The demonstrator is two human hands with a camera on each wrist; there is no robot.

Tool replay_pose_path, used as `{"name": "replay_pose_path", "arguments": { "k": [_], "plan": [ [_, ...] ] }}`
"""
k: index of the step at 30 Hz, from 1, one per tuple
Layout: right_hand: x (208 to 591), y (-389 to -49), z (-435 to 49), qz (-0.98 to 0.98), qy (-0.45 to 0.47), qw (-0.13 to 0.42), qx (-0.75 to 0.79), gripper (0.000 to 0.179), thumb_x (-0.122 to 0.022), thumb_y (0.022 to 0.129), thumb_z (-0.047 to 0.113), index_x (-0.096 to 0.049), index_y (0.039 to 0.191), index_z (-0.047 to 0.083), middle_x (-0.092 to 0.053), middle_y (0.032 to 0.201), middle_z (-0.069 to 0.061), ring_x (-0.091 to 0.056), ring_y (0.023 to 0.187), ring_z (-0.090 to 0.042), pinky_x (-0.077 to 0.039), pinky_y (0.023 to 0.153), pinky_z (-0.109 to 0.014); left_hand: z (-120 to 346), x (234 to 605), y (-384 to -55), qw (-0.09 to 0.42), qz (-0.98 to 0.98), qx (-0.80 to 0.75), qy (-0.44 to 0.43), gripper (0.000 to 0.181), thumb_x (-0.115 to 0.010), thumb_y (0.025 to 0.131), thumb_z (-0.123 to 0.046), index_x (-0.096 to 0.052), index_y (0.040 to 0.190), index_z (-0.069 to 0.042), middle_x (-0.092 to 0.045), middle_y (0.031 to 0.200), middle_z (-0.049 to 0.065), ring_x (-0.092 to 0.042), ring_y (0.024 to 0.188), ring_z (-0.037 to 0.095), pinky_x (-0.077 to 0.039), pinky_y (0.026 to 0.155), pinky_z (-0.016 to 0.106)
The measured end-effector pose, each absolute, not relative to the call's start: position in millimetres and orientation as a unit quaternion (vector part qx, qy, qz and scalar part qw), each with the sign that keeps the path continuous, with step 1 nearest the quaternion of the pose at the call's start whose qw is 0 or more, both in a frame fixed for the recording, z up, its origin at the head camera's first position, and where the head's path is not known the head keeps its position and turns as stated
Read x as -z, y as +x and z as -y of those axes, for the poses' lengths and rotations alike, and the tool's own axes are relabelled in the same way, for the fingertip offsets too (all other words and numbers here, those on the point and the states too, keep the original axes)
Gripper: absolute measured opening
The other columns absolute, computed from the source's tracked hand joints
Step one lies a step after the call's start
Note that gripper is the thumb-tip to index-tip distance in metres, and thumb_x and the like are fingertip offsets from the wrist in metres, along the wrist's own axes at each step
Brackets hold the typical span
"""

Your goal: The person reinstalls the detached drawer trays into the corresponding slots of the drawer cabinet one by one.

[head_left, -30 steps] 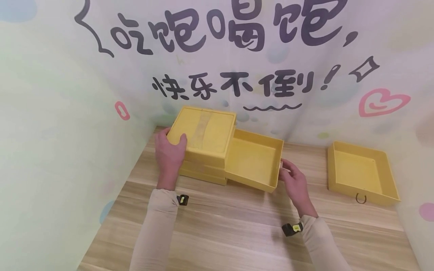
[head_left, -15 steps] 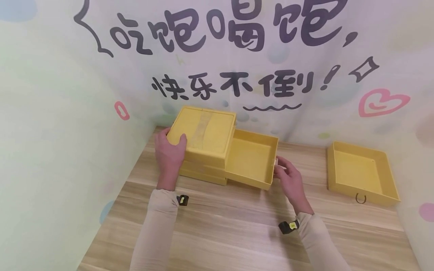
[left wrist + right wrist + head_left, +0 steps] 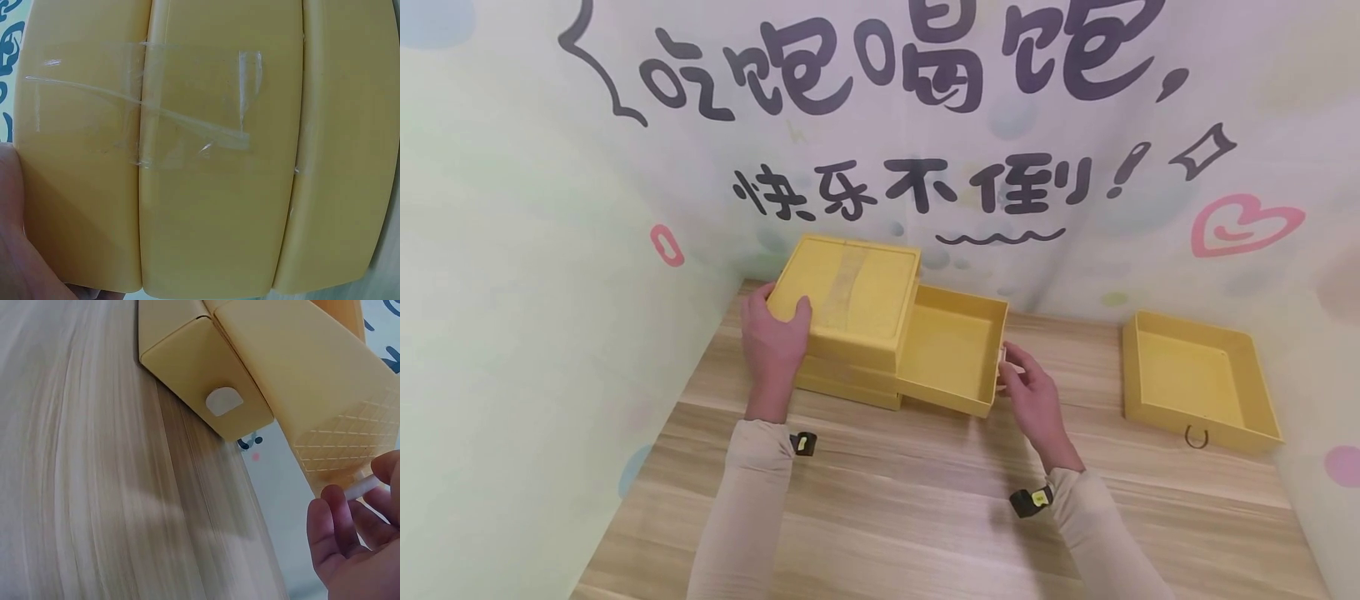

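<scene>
A yellow stacked drawer unit [image 3: 850, 287] stands near the back wall, its top crossed by a strip of clear tape. My left hand [image 3: 775, 337] grips its near left corner, thumb on top and fingers round the left side. From the unit's right side a shallow yellow drawer [image 3: 951, 346] sticks out, about three quarters exposed and with nothing inside. My right hand [image 3: 1032, 396] pinches the small white pull tab [image 3: 362, 487] on the drawer's front. Lower on the unit, a closed drawer with another white tab [image 3: 224, 401] shows in the right wrist view.
A separate yellow drawer [image 3: 1195, 387] with a dark loop handle [image 3: 1197, 437] rests on the wood-grain table [image 3: 910, 500] at the right. A printed backdrop [image 3: 1060, 250] rises right behind the unit, and a pale wall [image 3: 535, 350] borders the left.
My right hand has moved left with the drawer, which sits somewhat deeper in the unit now. The left hand keeps its place on the corner, and the separate drawer stays put.
</scene>
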State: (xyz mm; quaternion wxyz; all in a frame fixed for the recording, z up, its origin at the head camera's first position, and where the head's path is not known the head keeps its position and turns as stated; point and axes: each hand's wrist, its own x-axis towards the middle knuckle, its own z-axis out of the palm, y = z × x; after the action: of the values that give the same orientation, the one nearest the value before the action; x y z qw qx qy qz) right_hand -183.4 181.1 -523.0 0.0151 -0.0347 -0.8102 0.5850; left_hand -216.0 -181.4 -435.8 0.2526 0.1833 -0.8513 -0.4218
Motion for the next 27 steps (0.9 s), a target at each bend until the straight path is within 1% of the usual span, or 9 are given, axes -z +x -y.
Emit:
{"name": "replay_pose_path", "arguments": {
  "k": [8,12,18,21,25,27],
  "plan": [
    [524,-185,-177,0.815,-0.032,0.014,-0.579,0.05,-0.053,0.106,0.032,-0.048,0.153,0.015,-0.057,0.146,-0.014,-0.064,0.083,0.006,-0.061,0.083,-0.036,182,435,-215,0.243,0.852,0.423,0.189,0.061,-0.069,0.088,-0.044,-0.056,0.136,-0.01,-0.055,0.132,0.015,-0.057,0.117,0.035,-0.048,0.102,0.051],
    [525,-185,-176,0.814,-0.033,0.011,-0.579,0.05,-0.052,0.106,0.032,-0.047,0.153,0.015,-0.057,0.147,-0.013,-0.064,0.083,0.006,-0.061,0.084,-0.037,182,436,-216,0.245,0.853,0.421,0.187,0.06,-0.069,0.089,-0.043,-0.055,0.136,-0.009,-0.056,0.132,0.015,-0.057,0.118,0.034,-0.047,0.103,0.051],
    [526,-187,-172,0.812,-0.03,0.008,-0.583,0.051,-0.052,0.106,0.033,-0.046,0.153,0.015,-0.056,0.147,-0.012,-0.064,0.082,0.004,-0.061,0.08,-0.031,182,437,-216,0.253,0.851,0.423,0.181,0.06,-0.07,0.087,-0.043,-0.057,0.134,-0.008,-0.057,0.129,0.016,-0.057,0.116,0.035,-0.048,0.102,0.052],
    [527,-188,-171,0.807,-0.024,0.001,-0.59,0.052,-0.052,0.106,0.034,-0.045,0.154,0.015,-0.055,0.148,-0.013,-0.065,0.083,0.003,-0.061,0.081,-0.034,182,438,-216,0.256,0.85,0.423,0.18,0.059,-0.07,0.087,-0.043,-0.057,0.134,-0.008,-0.057,0.129,0.016,-0.058,0.116,0.036,-0.048,0.101,0.052],
    [528,-191,-170,0.802,-0.013,-0.013,-0.598,0.054,-0.051,0.106,0.036,-0.043,0.156,0.016,-0.053,0.15,-0.013,-0.066,0.086,0.002,-0.061,0.084,-0.042,182,439,-216,0.26,0.849,0.424,0.178,0.059,-0.069,0.088,-0.042,-0.057,0.135,-0.008,-0.057,0.13,0.016,-0.058,0.116,0.036,-0.048,0.101,0.052],
    [527,-193,-169,0.799,-0.007,-0.016,-0.601,0.054,-0.051,0.106,0.036,-0.042,0.156,0.016,-0.053,0.15,-0.013,-0.066,0.087,0.001,-0.061,0.085,-0.042,182,439,-217,0.261,0.848,0.425,0.177,0.06,-0.069,0.088,-0.042,-0.057,0.135,-0.007,-0.057,0.129,0.016,-0.058,0.116,0.036,-0.048,0.101,0.052]
  ]
}}
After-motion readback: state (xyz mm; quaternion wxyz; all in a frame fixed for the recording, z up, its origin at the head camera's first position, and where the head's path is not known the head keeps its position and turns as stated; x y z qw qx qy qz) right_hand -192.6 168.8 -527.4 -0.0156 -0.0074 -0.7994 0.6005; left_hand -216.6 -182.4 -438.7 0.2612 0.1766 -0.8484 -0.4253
